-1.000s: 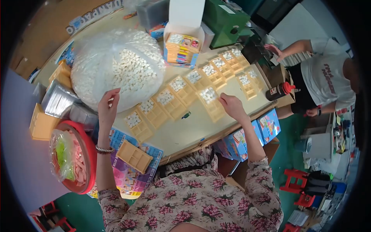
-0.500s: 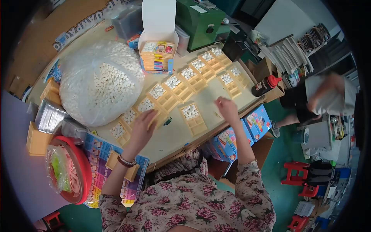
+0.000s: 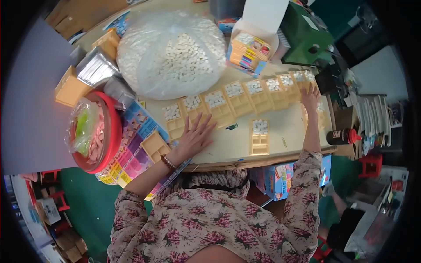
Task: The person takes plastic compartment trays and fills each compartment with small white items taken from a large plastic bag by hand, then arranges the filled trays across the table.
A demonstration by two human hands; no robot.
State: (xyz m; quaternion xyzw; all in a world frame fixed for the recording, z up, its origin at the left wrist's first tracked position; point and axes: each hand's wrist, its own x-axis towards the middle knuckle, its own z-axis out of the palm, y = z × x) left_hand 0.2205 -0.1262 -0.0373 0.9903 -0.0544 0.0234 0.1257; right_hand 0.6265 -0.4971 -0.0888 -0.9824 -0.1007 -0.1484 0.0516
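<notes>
A row of cream plastic compartment trays (image 3: 240, 106) runs across the table, white pebble-like pieces (image 3: 215, 99) filling each tray's far section. My left hand (image 3: 195, 138) is spread with its fingertips at the near edge of the trays on the left. At the right end, my right hand (image 3: 310, 98) reaches over the trays with fingers apart, partly hiding those beneath. Neither hand grips anything. One separate tray (image 3: 259, 150), with white pieces in its far part, lies between my hands, nearer the table's front edge.
A large clear bag of white pieces (image 3: 184, 57) sits behind the row. An open box (image 3: 245, 52) and a green machine (image 3: 307, 37) stand at the back. A red basin (image 3: 115, 131) is at left, a dark red-capped bottle (image 3: 340, 136) at right. Another person (image 3: 351, 223) is lower right.
The view has turned, shifting the table contents rightward. My right hand has moved to the row's right end and opened from a closed pose. My left fingers have spread near the left trays.
</notes>
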